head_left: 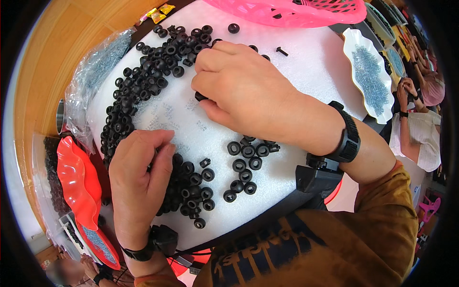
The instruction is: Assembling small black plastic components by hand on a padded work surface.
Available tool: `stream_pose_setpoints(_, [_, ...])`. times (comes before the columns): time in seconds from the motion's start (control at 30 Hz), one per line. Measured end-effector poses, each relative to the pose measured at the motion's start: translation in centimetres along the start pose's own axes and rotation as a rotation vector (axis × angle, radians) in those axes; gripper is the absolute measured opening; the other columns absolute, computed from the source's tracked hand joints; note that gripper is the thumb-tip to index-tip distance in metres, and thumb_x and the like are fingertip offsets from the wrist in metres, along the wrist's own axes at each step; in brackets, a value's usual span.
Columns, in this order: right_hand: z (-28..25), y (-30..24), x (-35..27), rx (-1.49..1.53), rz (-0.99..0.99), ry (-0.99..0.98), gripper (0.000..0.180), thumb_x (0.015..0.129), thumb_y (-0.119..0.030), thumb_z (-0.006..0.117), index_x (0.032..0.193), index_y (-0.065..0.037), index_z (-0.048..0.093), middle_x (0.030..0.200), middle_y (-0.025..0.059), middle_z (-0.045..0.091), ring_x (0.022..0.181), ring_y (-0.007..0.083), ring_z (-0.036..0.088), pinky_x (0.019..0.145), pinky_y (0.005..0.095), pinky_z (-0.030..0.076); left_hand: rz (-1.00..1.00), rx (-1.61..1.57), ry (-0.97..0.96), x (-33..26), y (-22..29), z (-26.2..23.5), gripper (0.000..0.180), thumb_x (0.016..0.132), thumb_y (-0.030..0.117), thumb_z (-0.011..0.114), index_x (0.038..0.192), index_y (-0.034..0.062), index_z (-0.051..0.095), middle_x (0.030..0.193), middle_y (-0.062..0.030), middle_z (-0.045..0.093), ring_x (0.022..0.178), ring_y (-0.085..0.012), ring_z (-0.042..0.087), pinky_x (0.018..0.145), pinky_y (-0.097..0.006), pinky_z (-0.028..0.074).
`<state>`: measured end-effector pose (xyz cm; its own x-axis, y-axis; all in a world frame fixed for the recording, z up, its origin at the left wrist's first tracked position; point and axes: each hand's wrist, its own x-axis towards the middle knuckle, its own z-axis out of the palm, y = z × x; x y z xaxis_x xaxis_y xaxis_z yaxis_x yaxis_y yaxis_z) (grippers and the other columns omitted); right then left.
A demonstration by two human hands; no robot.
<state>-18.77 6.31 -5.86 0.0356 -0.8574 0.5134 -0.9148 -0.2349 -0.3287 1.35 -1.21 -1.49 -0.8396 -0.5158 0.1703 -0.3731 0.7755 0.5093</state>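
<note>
Basically, right hand (244, 91) pinches 1 small black rubber grommet (201, 96) above the white foam pad (306, 71): light, soft, grab by rim. Left hand (138, 177) curled on the grommet pile (193, 191); its grip can't be told.

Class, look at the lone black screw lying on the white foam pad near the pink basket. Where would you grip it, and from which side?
Pinch the black screw across its shank from above. It lies flat on the white foam pad, apart from the black rubber rings, so fingertips have room either side.

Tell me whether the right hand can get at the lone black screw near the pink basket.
Probably yes. The right hand sits just short of the black screw, which lies alone on bare white foam; nothing stands between them, and the pink basket is further back.
</note>
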Motion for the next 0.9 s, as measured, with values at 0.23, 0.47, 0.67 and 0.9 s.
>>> stream_pose_setpoints(0.23, [-1.8,-0.6,0.2,0.403,0.214,0.165,0.013,0.073,-0.011,0.06,0.081,-0.001,0.061,0.07,0.0092,0.057,0.067,0.0241,0.057,0.061,0.0362,0.046,0.009,0.036,0.035,1.7,-0.3,0.1,0.013,0.077,0.001,0.061,0.09,0.0019,0.06,0.08,-0.0119,0.058,0.074,-0.0286,0.056,0.067,-0.035,0.044])
stream_pose_setpoints(0.47, [-2.6,-0.9,0.3,1.209,0.616,0.022,0.021,0.084,-0.008,0.061,0.104,-0.003,0.06,0.081,-0.0059,0.054,0.074,0.0009,0.051,0.066,0.016,0.041,0.292,0.183,-0.012,2.5,-0.2,2.4,0.019,0.068,0.005,0.062,0.086,0.0073,0.063,0.078,-0.0048,0.057,0.075,-0.0245,0.057,0.07,-0.036,0.043])
stream_pose_setpoints(0.67, [-3.4,-2.0,0.5,1.35,0.581,-0.067,0.024,0.083,-0.006,0.062,0.107,-0.002,0.06,0.08,-0.0057,0.051,0.072,0.0002,0.047,0.062,0.0148,0.037,0.309,0.191,-0.076,2.9,-0.7,3.0,0.013,0.068,0.006,0.062,0.081,0.0069,0.06,0.079,-0.0052,0.054,0.076,-0.024,0.055,0.066,-0.036,0.043])
stream_pose_setpoints(0.9, [-3.9,-3.0,0.1,1.456,0.509,-0.113,0.024,0.085,-0.002,0.06,0.108,-0.001,0.059,0.082,-0.004,0.053,0.072,0.0006,0.046,0.061,0.0154,0.037,0.362,0.176,-0.046,2.7,-0.6,3.3,0.012,0.068,0.008,0.062,0.08,0.0049,0.058,0.083,-0.0079,0.055,0.078,-0.0253,0.056,0.068,-0.038,0.045])
